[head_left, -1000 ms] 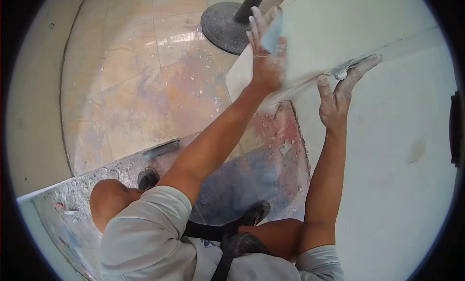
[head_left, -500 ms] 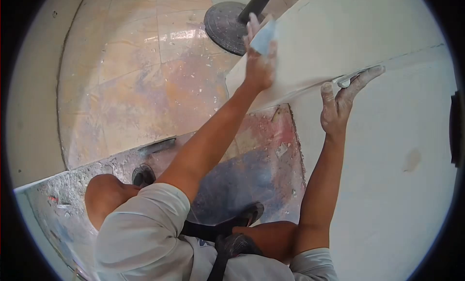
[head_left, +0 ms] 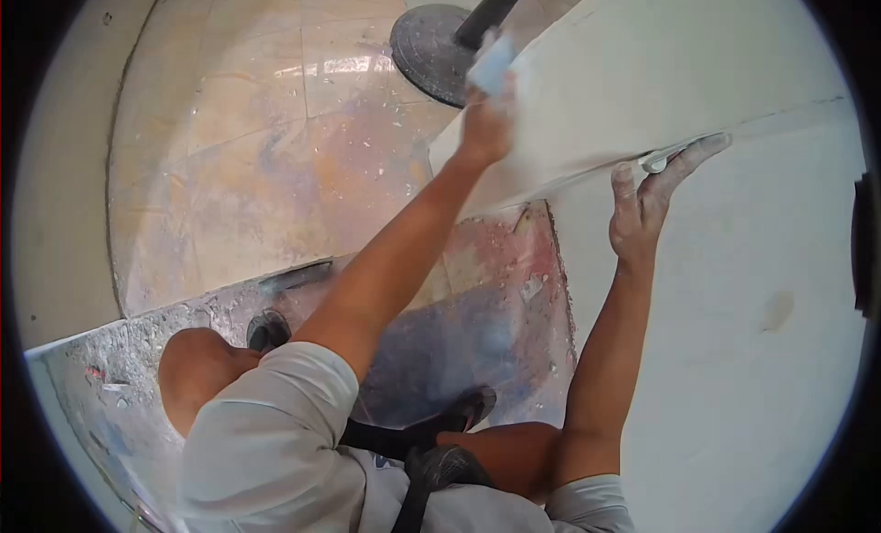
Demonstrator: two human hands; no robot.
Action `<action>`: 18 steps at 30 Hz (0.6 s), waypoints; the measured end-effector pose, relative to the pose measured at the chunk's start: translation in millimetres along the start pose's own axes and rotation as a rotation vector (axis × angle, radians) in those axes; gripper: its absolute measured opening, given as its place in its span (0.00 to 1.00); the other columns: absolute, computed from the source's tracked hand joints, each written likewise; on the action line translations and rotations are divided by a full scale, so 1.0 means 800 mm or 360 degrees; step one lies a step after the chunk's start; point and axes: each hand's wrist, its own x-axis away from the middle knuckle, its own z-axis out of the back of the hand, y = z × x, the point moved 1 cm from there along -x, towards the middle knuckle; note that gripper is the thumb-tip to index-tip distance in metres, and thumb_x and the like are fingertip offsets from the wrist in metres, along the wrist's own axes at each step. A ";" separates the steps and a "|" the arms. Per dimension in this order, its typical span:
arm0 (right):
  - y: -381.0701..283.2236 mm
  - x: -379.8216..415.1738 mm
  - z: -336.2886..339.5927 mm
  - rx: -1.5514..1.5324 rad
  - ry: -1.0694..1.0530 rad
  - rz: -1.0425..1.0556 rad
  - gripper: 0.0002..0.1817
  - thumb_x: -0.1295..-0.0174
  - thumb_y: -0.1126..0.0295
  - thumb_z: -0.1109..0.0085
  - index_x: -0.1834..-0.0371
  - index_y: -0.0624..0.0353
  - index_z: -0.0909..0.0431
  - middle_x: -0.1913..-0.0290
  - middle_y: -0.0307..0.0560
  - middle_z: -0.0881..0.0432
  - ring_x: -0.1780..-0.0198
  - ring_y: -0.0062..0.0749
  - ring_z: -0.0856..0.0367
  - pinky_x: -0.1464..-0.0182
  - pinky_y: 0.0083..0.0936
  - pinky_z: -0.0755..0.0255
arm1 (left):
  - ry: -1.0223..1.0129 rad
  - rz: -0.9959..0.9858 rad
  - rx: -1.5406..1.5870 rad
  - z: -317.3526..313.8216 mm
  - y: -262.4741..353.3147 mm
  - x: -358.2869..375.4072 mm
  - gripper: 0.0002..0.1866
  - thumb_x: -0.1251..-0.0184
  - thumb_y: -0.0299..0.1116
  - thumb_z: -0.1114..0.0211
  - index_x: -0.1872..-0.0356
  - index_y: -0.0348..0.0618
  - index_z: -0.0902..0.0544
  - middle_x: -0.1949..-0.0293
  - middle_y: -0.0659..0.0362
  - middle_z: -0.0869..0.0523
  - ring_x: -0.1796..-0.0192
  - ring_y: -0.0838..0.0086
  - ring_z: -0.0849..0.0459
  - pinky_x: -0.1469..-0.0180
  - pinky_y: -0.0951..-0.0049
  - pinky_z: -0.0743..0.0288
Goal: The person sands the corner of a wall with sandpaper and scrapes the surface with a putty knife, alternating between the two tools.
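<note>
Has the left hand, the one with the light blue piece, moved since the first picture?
Yes. The left hand has shifted leftward in the view, closer to the round dark base of the post.

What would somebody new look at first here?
Probably the blurry left hand, holding a pale blue piece near the top middle. Next, the floor, splotched pink and blue, left of the big white surface. A dark round base stands beyond that hand.

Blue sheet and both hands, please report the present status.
Left hand holding blue sheet, blurred. Right hand at white surface, pale object by fingers, grip unclear. Black post near left hand, clearance unclear.
</note>
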 end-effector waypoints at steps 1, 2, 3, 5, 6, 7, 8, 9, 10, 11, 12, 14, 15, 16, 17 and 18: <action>0.002 0.001 0.001 0.0015 -0.0003 -0.0014 0.63 0.30 0.56 0.35 0.18 0.60 0.86 0.16 0.58 0.91 0.15 0.50 0.88 0.17 0.49 0.79 | 0.0046 -0.0363 -0.0459 0.024 -0.098 0.020 0.32 0.17 0.39 0.53 0.20 0.32 0.44 0.32 0.42 0.22 0.29 0.53 0.24 0.22 0.49 0.46; 0.001 0.001 -0.001 0.0009 0.0012 0.0016 0.63 0.30 0.56 0.35 0.17 0.59 0.85 0.16 0.58 0.90 0.15 0.51 0.88 0.18 0.50 0.81 | 0.0035 0.0089 -0.0500 0.034 -0.126 0.049 0.31 0.23 0.30 0.52 0.22 0.27 0.41 0.36 0.40 0.19 0.34 0.48 0.19 0.25 0.50 0.40; -0.001 0.002 -0.002 0.0005 0.0012 0.0025 0.63 0.30 0.56 0.35 0.17 0.59 0.85 0.16 0.58 0.90 0.15 0.51 0.88 0.18 0.50 0.81 | 0.0285 0.0450 -0.0054 0.033 -0.168 0.051 0.33 0.27 0.27 0.52 0.22 0.27 0.41 0.35 0.36 0.21 0.34 0.47 0.19 0.25 0.50 0.38; 0.001 -0.002 -0.003 0.0006 0.0053 0.0066 0.63 0.30 0.55 0.35 0.17 0.60 0.84 0.16 0.58 0.89 0.15 0.51 0.87 0.17 0.50 0.79 | 0.0355 0.0028 -0.0485 0.009 -0.193 0.016 0.31 0.23 0.30 0.54 0.22 0.29 0.42 0.32 0.36 0.23 0.31 0.47 0.23 0.24 0.49 0.40; 0.003 -0.002 -0.005 -0.0100 0.0046 0.0053 0.63 0.30 0.54 0.36 0.17 0.59 0.85 0.16 0.58 0.89 0.14 0.51 0.86 0.17 0.50 0.76 | 0.0383 -0.0385 -0.0912 -0.001 -0.196 0.010 0.30 0.19 0.34 0.56 0.21 0.31 0.42 0.30 0.35 0.26 0.28 0.47 0.26 0.23 0.48 0.42; 0.002 0.002 -0.003 -0.0098 0.0036 0.0028 0.63 0.30 0.54 0.36 0.17 0.59 0.85 0.16 0.58 0.89 0.14 0.51 0.86 0.17 0.50 0.76 | 0.0183 -0.0353 -0.0853 0.029 -0.076 -0.001 0.30 0.14 0.42 0.59 0.19 0.37 0.44 0.23 0.36 0.37 0.21 0.46 0.37 0.21 0.51 0.47; -0.002 0.001 -0.001 -0.0038 0.0021 0.0013 0.63 0.30 0.54 0.36 0.17 0.59 0.85 0.16 0.58 0.89 0.14 0.51 0.85 0.17 0.50 0.74 | 0.0186 -0.0322 -0.0783 0.025 -0.026 -0.022 0.30 0.14 0.43 0.59 0.18 0.40 0.46 0.21 0.36 0.40 0.20 0.46 0.41 0.20 0.52 0.50; -0.004 -0.002 -0.001 0.0020 0.0005 0.0001 0.63 0.30 0.53 0.36 0.17 0.59 0.85 0.16 0.57 0.89 0.14 0.51 0.85 0.17 0.49 0.73 | 0.0193 -0.0291 -0.0714 0.016 0.015 -0.043 0.31 0.13 0.44 0.59 0.17 0.42 0.47 0.20 0.37 0.43 0.18 0.45 0.46 0.19 0.52 0.52; -0.007 -0.004 -0.005 -0.0049 0.0041 0.0015 0.63 0.30 0.53 0.36 0.17 0.59 0.85 0.16 0.57 0.89 0.14 0.50 0.85 0.17 0.49 0.73 | 0.0116 0.0031 -0.0092 0.022 0.083 -0.045 0.32 0.13 0.46 0.59 0.16 0.45 0.51 0.18 0.38 0.49 0.17 0.46 0.49 0.18 0.52 0.54; -0.015 -0.005 -0.006 -0.0080 0.0031 0.0007 0.63 0.30 0.53 0.36 0.17 0.60 0.85 0.16 0.57 0.89 0.14 0.50 0.85 0.17 0.49 0.74 | 0.0102 -0.0068 -0.0239 0.023 0.053 -0.043 0.33 0.15 0.42 0.57 0.16 0.43 0.52 0.19 0.39 0.46 0.18 0.45 0.47 0.18 0.52 0.54; -0.021 -0.006 -0.005 -0.0108 0.0035 0.0004 0.63 0.30 0.54 0.36 0.17 0.60 0.85 0.16 0.57 0.89 0.14 0.50 0.86 0.17 0.49 0.75 | 0.0081 -0.0182 -0.0385 0.024 0.000 -0.037 0.34 0.17 0.39 0.56 0.16 0.42 0.53 0.19 0.39 0.43 0.18 0.44 0.45 0.18 0.52 0.53; -0.003 -0.002 0.000 0.0066 -0.0002 0.0050 0.63 0.30 0.54 0.36 0.18 0.60 0.85 0.16 0.57 0.90 0.15 0.49 0.87 0.17 0.48 0.78 | -0.0172 -0.0268 -0.0670 0.048 -0.083 0.011 0.45 0.37 0.23 0.49 0.17 0.31 0.55 0.25 0.37 0.31 0.26 0.40 0.31 0.20 0.49 0.49; -0.001 -0.001 -0.002 -0.0017 0.0021 0.0033 0.63 0.30 0.54 0.36 0.18 0.60 0.85 0.16 0.58 0.90 0.15 0.49 0.88 0.17 0.48 0.79 | -0.0369 0.0344 -0.0650 0.057 -0.128 0.025 0.38 0.26 0.27 0.51 0.18 0.28 0.53 0.25 0.35 0.33 0.26 0.40 0.31 0.21 0.48 0.49; 0.000 -0.002 -0.004 -0.0083 0.0036 0.0029 0.63 0.30 0.53 0.36 0.18 0.60 0.85 0.16 0.58 0.90 0.15 0.50 0.88 0.17 0.49 0.79 | -0.0110 0.0174 -0.0451 0.053 -0.152 0.040 0.34 0.20 0.32 0.54 0.19 0.27 0.50 0.25 0.34 0.34 0.24 0.40 0.34 0.20 0.48 0.50; 0.002 -0.001 -0.003 -0.0074 0.0035 0.0055 0.63 0.30 0.53 0.36 0.18 0.60 0.85 0.16 0.59 0.90 0.15 0.51 0.88 0.17 0.49 0.79 | 0.0158 0.0006 -0.0244 0.046 -0.158 0.055 0.31 0.15 0.36 0.57 0.20 0.26 0.47 0.24 0.33 0.34 0.22 0.40 0.37 0.19 0.48 0.52; 0.003 -0.003 -0.003 -0.0070 0.0045 0.0082 0.63 0.30 0.53 0.36 0.18 0.60 0.86 0.16 0.59 0.90 0.15 0.51 0.88 0.17 0.50 0.79 | 0.0604 0.0385 -0.0306 0.027 -0.053 0.042 0.30 0.11 0.43 0.64 0.23 0.26 0.41 0.23 0.35 0.36 0.20 0.43 0.40 0.19 0.50 0.54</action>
